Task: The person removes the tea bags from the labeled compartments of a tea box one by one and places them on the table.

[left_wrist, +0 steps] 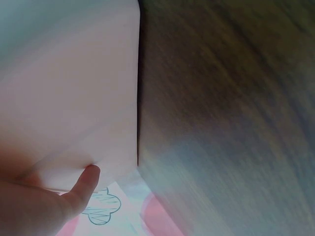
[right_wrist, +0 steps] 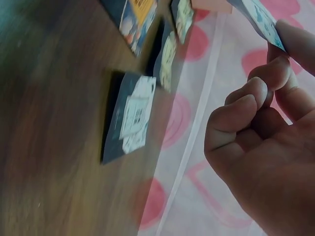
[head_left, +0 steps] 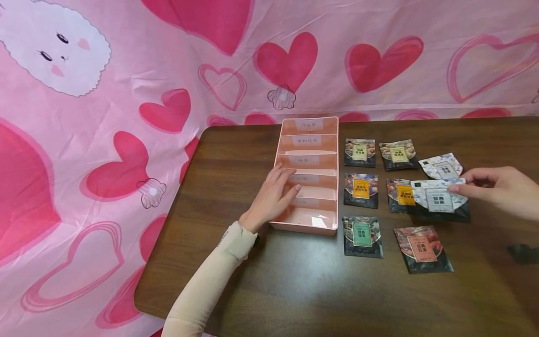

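My right hand (head_left: 501, 189) pinches the corner of a white and black tea sachet (head_left: 440, 201) between thumb and fingers. The sachet is held up over the table and overlaps an orange-labelled sachet (head_left: 399, 194) in the head view. In the right wrist view the other fingers curl below the pinch. Another white sachet (head_left: 442, 164) lies just behind it. My left hand (head_left: 275, 192) rests at the left side of a pink divided box (head_left: 306, 229), fingers reaching over its compartments. In the left wrist view one finger (left_wrist: 87, 182) touches the box's wall.
Between the box and my right hand lie yellow-labelled sachets (head_left: 360, 152), another orange one (head_left: 361, 190), a green one (head_left: 362, 236) and a red one (head_left: 423, 249). Labels mark the box's compartments. A pink heart-patterned cloth (head_left: 320, 70) hangs behind the wooden table (head_left: 303, 290).
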The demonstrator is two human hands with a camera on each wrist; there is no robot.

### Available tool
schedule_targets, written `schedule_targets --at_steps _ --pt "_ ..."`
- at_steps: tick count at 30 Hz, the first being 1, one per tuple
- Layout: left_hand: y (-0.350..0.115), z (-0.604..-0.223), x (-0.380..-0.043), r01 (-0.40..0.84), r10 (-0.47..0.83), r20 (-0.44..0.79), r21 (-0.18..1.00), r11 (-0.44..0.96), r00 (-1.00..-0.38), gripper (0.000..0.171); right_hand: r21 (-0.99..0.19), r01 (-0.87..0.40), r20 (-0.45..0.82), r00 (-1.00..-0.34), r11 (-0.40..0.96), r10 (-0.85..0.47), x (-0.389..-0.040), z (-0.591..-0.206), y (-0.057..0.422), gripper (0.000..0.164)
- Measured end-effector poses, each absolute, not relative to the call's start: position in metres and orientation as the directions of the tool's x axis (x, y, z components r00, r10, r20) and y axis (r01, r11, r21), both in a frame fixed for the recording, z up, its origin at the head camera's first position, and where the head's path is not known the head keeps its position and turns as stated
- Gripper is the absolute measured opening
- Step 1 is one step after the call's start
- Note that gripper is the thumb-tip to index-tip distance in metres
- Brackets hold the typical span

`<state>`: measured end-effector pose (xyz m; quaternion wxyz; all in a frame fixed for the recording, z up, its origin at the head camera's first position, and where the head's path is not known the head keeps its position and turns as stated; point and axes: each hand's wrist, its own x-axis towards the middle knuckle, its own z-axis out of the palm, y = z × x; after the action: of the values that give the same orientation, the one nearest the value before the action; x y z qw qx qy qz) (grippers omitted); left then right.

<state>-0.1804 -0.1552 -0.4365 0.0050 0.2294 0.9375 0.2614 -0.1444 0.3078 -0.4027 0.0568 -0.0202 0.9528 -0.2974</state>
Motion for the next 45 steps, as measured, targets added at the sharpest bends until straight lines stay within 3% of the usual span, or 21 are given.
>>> schedule_targets --at_steps 7,22,28,45 --pt "-0.157 -0.437 -0.181 0.423 0.431 0.107 0.498 0.757 -0.896 0.052 -0.554 0.038 -0.113 -0.993 0.832 -0.03 -0.144 -0.412 0.325 0.029" --pt "-0.157 -0.435 -0.18 0.413 0.43 0.091 0.508 0.756 -0.898 0.052 -0.6 0.158 -0.278 -0.96 0.784 -0.02 -0.139 -0.429 0.355 0.028" --pt "-0.157 -0.435 -0.181 0.421 0.436 0.095 0.503 0.754 -0.895 0.052 -0.569 0.194 -0.334 -0.942 0.799 -0.01 -0.142 -0.439 0.364 0.033" --pt "-0.164 -0.44 -0.18 0.41 0.423 0.093 0.499 0.763 -0.901 0.051 -0.442 0.065 -0.329 -0.94 0.895 -0.094 -0.142 -0.449 0.357 0.033"
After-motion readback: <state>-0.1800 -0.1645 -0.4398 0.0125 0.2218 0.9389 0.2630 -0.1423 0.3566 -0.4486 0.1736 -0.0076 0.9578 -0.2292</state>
